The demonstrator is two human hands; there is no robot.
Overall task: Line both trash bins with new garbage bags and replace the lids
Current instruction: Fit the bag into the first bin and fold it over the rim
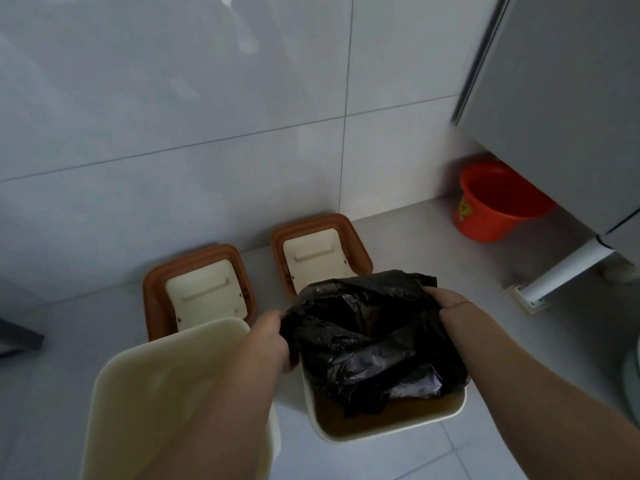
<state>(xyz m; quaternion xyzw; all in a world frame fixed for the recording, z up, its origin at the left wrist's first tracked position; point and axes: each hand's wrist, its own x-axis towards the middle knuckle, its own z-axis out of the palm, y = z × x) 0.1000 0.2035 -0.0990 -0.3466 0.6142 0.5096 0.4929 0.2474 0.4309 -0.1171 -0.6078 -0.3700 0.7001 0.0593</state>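
Cream plastic bin [145, 403], smooth and rounded, nearest at left; left hand [266, 341] and right hand [446, 304] each pinch closed on crinkled glossy black bag [367, 337] over second cream bin [398, 424]; two brown-rimmed lids [199, 289] [320, 254] lie on tiled floor [467, 455] against wall; orange bucket [498, 202] beyond.

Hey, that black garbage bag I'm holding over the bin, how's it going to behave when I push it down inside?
The black garbage bag looks thin and floppy: it hangs crumpled between the left hand and right hand. It probably weighs very little. Its glossy film may slip, and it will likely bunch up in the right bin rather than spread.
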